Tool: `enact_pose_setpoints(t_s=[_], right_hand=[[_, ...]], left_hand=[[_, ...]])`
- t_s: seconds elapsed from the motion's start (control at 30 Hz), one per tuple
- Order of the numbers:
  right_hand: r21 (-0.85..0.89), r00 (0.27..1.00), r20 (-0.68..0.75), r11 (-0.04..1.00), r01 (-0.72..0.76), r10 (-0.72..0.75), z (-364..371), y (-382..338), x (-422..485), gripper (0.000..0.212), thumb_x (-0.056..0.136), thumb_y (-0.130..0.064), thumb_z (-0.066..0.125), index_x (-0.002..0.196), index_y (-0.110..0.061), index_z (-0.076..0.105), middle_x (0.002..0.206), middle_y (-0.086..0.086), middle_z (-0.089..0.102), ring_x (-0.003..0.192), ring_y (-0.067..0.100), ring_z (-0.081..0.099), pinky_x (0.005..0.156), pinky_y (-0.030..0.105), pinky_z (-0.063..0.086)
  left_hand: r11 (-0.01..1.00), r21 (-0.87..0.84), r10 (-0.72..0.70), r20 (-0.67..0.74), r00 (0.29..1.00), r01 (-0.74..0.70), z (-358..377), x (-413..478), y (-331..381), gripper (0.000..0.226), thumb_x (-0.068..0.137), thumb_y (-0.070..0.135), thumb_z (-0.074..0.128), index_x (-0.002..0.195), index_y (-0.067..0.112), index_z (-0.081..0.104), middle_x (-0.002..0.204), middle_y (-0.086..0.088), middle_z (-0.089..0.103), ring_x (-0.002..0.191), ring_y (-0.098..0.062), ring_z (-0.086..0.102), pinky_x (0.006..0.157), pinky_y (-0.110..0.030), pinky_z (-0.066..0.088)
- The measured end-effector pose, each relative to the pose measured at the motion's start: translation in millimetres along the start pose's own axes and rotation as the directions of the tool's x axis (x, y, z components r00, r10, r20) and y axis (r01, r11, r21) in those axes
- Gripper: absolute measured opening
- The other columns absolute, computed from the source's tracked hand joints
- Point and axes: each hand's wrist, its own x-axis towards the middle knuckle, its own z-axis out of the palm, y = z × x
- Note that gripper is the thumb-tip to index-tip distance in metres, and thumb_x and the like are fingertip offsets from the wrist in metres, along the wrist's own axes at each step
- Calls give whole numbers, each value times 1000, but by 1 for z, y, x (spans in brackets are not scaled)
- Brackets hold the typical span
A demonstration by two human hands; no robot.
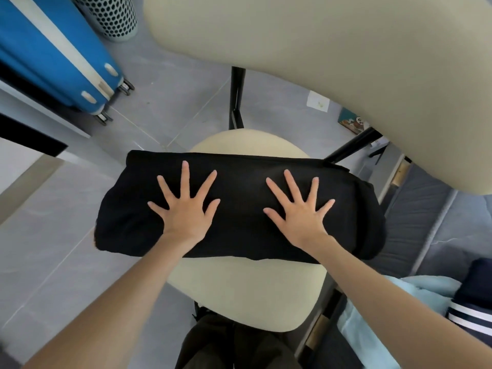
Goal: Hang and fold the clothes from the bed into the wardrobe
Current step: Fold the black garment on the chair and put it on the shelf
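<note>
Forearms were stretched up from the bottom edge, closest to the lens. Biggest thing in shot was the beige chair back (pixel 346 62), spread across the upper right. Under it, at centre, the cream chair seat (pixel 247 288) was pressed into service as a folding surface.

The black garment (pixel 239 179) was laid across that seat in a wide folded band, both ends drooping past the seat's edges. It was held flat by the left hand (pixel 186 213) and the right hand (pixel 299 218): palms down, fingers straight and splayed wide, nothing gripped.

A blue suitcase (pixel 53 49) was parked upper left.

Looks like a smoothing pass between folds. Next, one end would probably need to be pinched and brought across to halve the band, then it gets carried off. No wardrobe could be seen.
</note>
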Motion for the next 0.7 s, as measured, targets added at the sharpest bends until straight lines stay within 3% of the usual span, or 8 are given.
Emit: enact_pose_setpoints(t_s=[0.13,0.27,0.37,0.53,0.7], right_hand=[[-27,994,30,994,-106,107,-14,18,15,74,87,-75,27,146,-54,-12,160,-11,-18,143,43,-20,104,76,0],[43,992,-98,996,79,-75,-43,1,32,68,93,-58,43,151,-37,15,160,5,13,149,30,4,113,66,4],[81,985,-33,981,174,-172,-61,-22,60,70,92,-57,48,151,-29,22,157,6,26,146,28,18,115,62,8],[76,970,129,977,198,-207,-59,-48,96,82,80,-67,57,147,-27,31,148,10,35,136,34,32,113,57,22],[1,972,155,984,180,-178,-57,-45,115,84,66,-77,62,130,-27,40,131,9,41,121,31,38,101,49,36]], left_hand=[[1000,-3,-7,8,1000,7,-5,-1,-13,66,93,62,28,143,54,-15,154,8,-32,141,-48,-16,104,-77,13],[995,5,102,-82,991,-102,-7,-25,3,77,89,68,26,151,38,-8,160,-4,-16,145,-42,-11,111,-67,5],[969,16,245,-75,967,-245,9,-53,19,103,77,80,41,151,32,-13,159,-11,-18,145,-38,-16,111,-64,-3],[968,53,246,-4,969,-245,42,-82,36,129,70,57,72,147,28,-27,155,-16,-29,141,-39,-27,108,-64,-16],[986,38,162,-82,983,-159,49,-82,52,115,68,37,79,154,22,3,159,-20,-1,145,-44,-3,108,-67,-7]])
